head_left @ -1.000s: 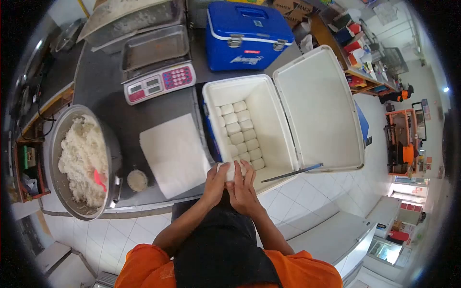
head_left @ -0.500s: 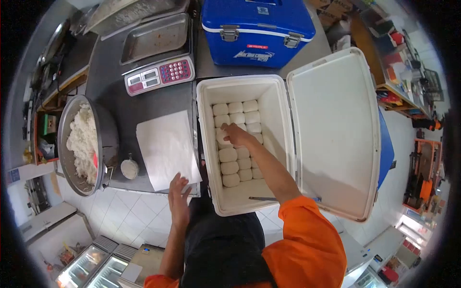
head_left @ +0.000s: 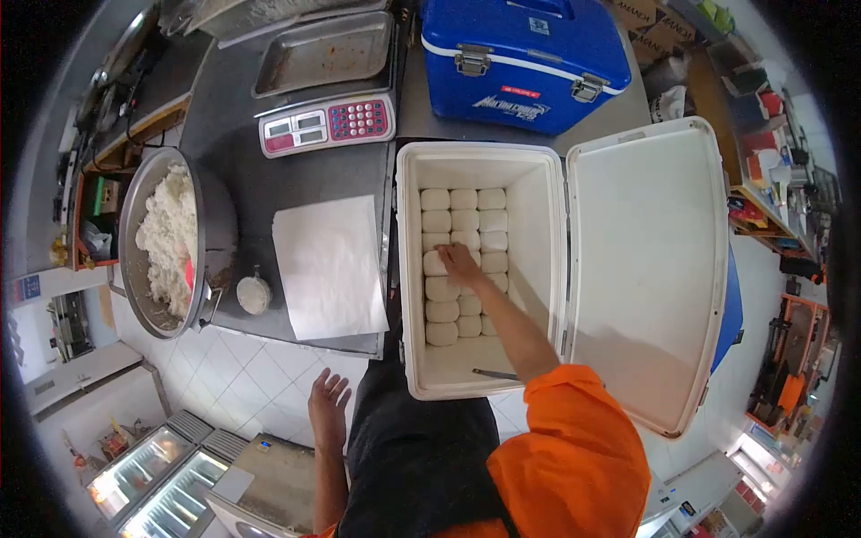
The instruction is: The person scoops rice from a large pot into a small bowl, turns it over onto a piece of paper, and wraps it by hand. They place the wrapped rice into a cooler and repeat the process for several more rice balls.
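Note:
My right hand [head_left: 460, 266] reaches down into the open white cooler box [head_left: 529, 377]. Its bent fingers touch a white rounded block [head_left: 435, 263] near the left wall; the back of the hand hides most of the fingertips, so a grip on it is unclear. More such blocks [head_left: 466, 325] lie packed in rows on the cooler's floor. My left hand [head_left: 329, 399] hangs over the floor in front of the table, holding nothing, fingers apart. Closest to it on the table are white paper sheets [head_left: 329, 269].
A large metal pot [head_left: 220, 242] of white crumbly food stands left, beside a small round white-topped item [head_left: 254, 295]. Behind are a scale [head_left: 327, 124], a metal tray [head_left: 327, 54] and a blue cooler [head_left: 520, 76]. The white cooler's lid [head_left: 641, 269] is swung open rightward.
My left hand has drawn back from the paper's near edge toward my body. My right hand stays at the blocks, its fingers now lower and more bent. The camera view has shifted.

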`<action>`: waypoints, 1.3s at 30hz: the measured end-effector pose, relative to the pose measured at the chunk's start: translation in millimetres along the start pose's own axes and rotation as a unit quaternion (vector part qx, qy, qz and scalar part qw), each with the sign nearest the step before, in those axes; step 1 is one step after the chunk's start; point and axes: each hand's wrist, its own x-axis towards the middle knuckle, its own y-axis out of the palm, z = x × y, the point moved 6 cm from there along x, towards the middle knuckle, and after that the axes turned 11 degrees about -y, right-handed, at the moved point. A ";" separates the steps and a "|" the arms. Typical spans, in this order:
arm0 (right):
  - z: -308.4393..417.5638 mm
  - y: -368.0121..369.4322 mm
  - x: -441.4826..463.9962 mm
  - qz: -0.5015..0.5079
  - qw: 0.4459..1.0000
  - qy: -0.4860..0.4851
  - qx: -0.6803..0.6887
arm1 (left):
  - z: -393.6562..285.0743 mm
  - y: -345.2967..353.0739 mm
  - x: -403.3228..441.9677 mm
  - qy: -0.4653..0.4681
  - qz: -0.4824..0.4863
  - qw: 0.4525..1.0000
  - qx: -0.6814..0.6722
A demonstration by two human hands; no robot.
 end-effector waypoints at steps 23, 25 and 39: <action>85.7 -32.4 -55.8 -0.545 0.838 -0.008 0.001 | -89.7 -94.8 117.9 0.006 -0.010 0.995 -0.096; 189.0 -20.1 -69.5 -0.559 0.822 -0.078 -0.075 | -103.2 -115.9 137.1 -0.006 0.002 0.994 -0.105; 349.0 290.2 68.8 -0.300 0.937 -0.128 -0.127 | -152.1 -163.7 260.7 0.064 0.005 0.969 0.239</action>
